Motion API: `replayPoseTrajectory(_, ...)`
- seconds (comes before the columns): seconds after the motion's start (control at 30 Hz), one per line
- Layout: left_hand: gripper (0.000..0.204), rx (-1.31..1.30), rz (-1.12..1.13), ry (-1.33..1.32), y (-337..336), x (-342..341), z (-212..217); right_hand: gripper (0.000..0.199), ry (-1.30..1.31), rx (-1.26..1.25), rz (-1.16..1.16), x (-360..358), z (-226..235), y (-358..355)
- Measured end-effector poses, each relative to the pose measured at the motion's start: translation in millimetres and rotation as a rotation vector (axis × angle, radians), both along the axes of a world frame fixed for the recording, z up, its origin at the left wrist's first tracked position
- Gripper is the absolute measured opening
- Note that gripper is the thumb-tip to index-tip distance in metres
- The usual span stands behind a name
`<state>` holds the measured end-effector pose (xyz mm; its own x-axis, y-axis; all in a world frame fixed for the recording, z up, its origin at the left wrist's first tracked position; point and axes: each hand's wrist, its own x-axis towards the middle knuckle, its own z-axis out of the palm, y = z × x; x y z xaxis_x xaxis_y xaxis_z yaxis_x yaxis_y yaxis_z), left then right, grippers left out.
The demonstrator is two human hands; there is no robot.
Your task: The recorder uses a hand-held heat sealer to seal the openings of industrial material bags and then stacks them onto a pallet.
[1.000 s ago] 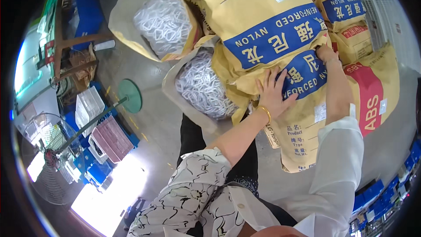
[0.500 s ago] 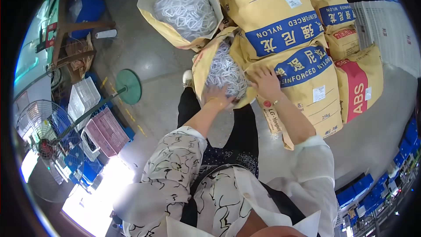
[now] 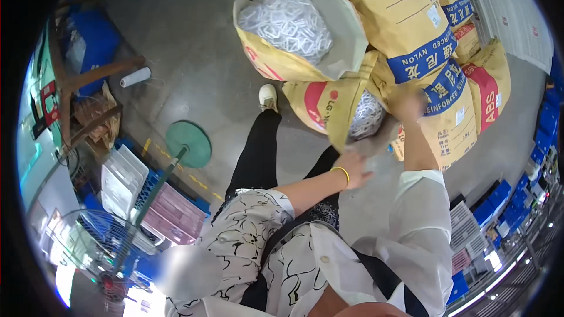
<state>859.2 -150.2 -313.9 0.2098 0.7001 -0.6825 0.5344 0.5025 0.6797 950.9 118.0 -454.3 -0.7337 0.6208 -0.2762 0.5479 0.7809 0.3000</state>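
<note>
My left hand (image 3: 354, 170), with a yellow band at its wrist, is just below an open yellow paper sack (image 3: 317, 105). Its fingers stretch to the right, apart, with nothing visible in them. Inside that sack lie white plastic pieces (image 3: 368, 114), partly covered by the tilted paper side. My right hand (image 3: 407, 104) is at the right of the sack's mouth, in front of a full sack; motion smears its fingers. Beyond stands a second open sack (image 3: 346, 41) with a rolled-out rim, filled with white angular ring-like pieces (image 3: 288, 23).
Stacked full yellow sacks (image 3: 399, 6) rise on the right. At left are a fan (image 3: 100, 240) on a green round base (image 3: 188, 144), a pink crate (image 3: 176, 211) and a white basket (image 3: 124, 176). A white roll (image 3: 136, 77) lies near a wooden frame (image 3: 106, 73).
My left hand has come out of the nearer sack and moved right and toward me. That sack's mouth has turned rightward. The whole view has shifted and turned.
</note>
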Motion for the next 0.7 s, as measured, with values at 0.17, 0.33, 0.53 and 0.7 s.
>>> replayPoseTrajectory(0.17,0.037,0.346,0.159,-0.162,-63.4,-48.7,27.8,0.029,0.204,-0.67,-0.291,79.4,28.4,-131.6)
replayPoseTrajectory(0.33,0.038,-0.188,0.146,0.297,-180.1,-203.4,0.1,0.035,0.454,-0.342,-0.412,37.9,117.1,-305.2)
replayPoseTrajectory(0.53,0.028,-0.201,0.157,0.671,-273.2,-391.3,-36.1,0.035,0.798,-0.412,-0.894,25.3,117.3,-332.7)
replayPoseTrajectory(0.7,0.055,-0.124,0.688,0.674,-160.4,-500.1,-50.7,0.05,0.704,-0.739,-1.42,-30.7,115.7,-298.5)
